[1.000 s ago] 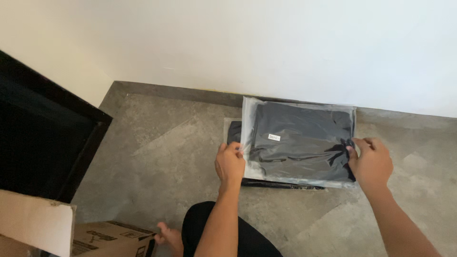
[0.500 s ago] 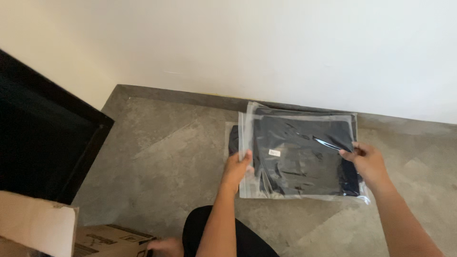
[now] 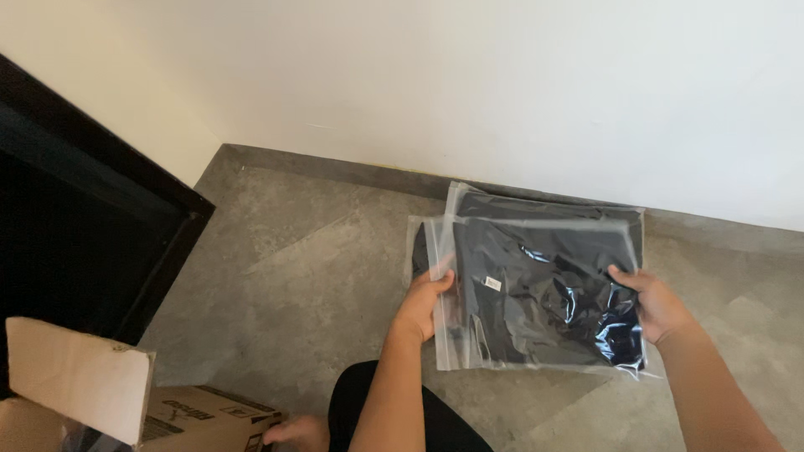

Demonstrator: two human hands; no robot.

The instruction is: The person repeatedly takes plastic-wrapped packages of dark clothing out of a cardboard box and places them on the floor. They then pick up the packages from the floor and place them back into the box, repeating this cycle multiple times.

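I hold a clear plastic bag with a folded dark garment [image 3: 540,293] inside, lifted a little over the grey floor. My left hand [image 3: 425,303] grips its left edge and my right hand [image 3: 655,301] grips its right edge. Under and behind it lies a stack of similar bagged dark garments [image 3: 544,205] against the white wall, with one edge showing at the left.
An open cardboard box [image 3: 126,402] stands at the lower left, with a bare foot [image 3: 293,433] beside it. A black panel or door frame [image 3: 84,218] fills the left side. My dark-clad knee [image 3: 368,402] is at the bottom centre.
The top bagged garment has come up off the stack and toward me, held at both side edges; the bags beneath are now exposed at the back and left.
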